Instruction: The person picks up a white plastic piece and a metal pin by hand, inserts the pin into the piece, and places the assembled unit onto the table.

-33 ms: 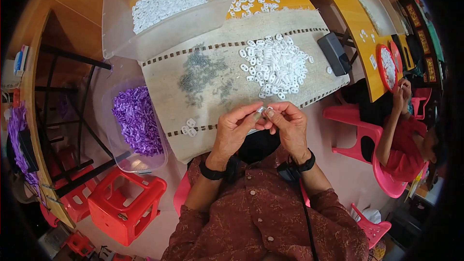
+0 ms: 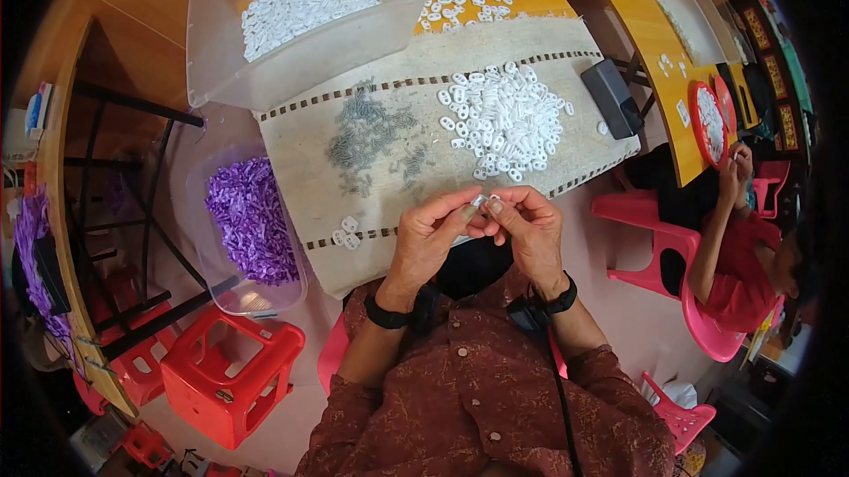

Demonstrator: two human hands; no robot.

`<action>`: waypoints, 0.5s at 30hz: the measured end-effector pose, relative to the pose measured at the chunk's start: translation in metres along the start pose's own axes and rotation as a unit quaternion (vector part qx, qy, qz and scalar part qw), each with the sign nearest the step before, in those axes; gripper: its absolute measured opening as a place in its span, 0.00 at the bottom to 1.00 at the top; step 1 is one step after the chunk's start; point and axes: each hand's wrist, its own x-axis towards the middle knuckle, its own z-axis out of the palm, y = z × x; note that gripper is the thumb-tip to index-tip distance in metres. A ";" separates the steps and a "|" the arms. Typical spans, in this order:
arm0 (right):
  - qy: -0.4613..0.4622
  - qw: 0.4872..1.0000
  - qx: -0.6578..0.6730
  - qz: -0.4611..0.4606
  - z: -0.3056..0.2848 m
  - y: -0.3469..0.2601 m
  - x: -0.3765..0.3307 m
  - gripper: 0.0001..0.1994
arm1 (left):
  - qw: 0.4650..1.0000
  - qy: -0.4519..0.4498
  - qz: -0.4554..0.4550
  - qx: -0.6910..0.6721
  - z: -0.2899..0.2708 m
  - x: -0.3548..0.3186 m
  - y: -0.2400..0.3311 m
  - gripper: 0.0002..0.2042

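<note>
Close to my body, at the near edge of the cloth-covered table (image 2: 292, 167), my left hand (image 2: 427, 243) and my right hand (image 2: 533, 234) meet fingertip to fingertip. Both are closed in a pinch on a small white plastic piece (image 2: 480, 201), mostly hidden by the thumbs and fingers. Beyond my right hand lies a pile of white oval plastic pieces (image 2: 508, 119) with small holes. Left of it are scattered thin grey metal bits (image 2: 367, 132), too small to name surely. A few white pieces (image 2: 348, 234) sit apart, left of my left hand.
A clear bin (image 2: 212, 53) of white pieces stands at the far left of the table. Purple pieces (image 2: 252, 221) fill a tub on the floor. A black box (image 2: 612, 99) rests at right. Red stool (image 2: 225, 380) lower left; another person (image 2: 747, 256) sits right.
</note>
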 end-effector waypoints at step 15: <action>-0.007 1.000 0.004 0.011 0.006 -0.003 -0.001 0.06 | 1.000 0.000 0.017 -0.005 -0.002 -0.002 -0.004 0.13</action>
